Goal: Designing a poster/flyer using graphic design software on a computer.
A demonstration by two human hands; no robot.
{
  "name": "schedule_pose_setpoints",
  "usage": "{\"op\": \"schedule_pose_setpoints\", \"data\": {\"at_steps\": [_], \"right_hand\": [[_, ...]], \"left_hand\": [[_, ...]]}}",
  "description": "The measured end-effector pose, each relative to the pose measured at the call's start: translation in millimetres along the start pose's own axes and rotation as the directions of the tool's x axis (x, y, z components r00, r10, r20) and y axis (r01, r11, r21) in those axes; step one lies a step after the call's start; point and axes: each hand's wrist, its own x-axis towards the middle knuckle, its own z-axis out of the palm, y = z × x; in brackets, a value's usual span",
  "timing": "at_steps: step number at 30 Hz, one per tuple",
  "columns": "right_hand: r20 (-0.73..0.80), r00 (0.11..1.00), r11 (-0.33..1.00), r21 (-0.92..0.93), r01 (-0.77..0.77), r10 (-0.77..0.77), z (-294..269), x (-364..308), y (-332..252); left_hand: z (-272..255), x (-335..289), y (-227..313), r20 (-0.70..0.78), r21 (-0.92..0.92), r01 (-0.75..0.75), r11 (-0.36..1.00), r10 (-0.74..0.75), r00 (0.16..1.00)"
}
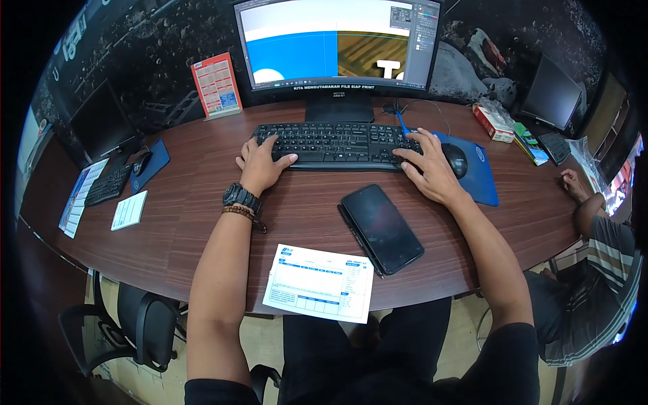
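Both my hands rest on a black keyboard (331,143) in front of a large monitor (290,54) that shows blue and brown picture areas. My left hand (262,162) lies at the keyboard's left end, fingers apart on the keys, thumb stretched toward the front row. A black watch (241,197) and a beaded bracelet (244,212) are on that wrist. My right hand (432,167) is spread over the number keys at the right end. Just beside it a black mouse (455,162) sits on a blue mouse pad (483,177). Neither hand holds anything.
Nearer me lie a black phone (383,229), a dark pen (359,237) and a printed form (320,283) overhanging the desk edge. A red desk calendar (217,84) stands at the back. More workstations flank me; a person in a striped shirt (607,270) sits at right.
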Motion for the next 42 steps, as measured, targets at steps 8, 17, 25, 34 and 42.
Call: {"op": "schedule_pose_setpoints", "data": {"at_steps": [8, 17, 25, 34, 42], "right_hand": [[0.021, 0.998, 0.996, -0.068, 0.064, -0.062, -1, 7, -4], [0.155, 0.988, 0.993, -0.106, 0.045, -0.028, 17, 12, -24], [0.062, 0.996, 0.994, -0.080, 0.071, -0.066, 14, 9, -16], [-0.046, 0.997, 0.998, -0.044, 0.054, -0.056, 11, 10, -8], [-0.291, 0.926, 0.950, -0.128, -0.285, 0.238, -8, -4, 46]], "left_hand": [[-1, 3, 2, -0.022, 0.065, -0.004, 0.998, 0.005, 1.000], [1, 1, -1, -0.004, -0.004, -0.009, 1.000, 0.009, 1.000], [1, 1, -1, -0.002, 0.006, -0.007, 1.000, 0.007, 1.000], [1, 2, -1, 0.005, -0.011, -0.008, 1.000, 0.008, 1.000], [0, 0, 3, -0.013, 0.069, 0.005, 0.998, -0.005, 1.000]]}}
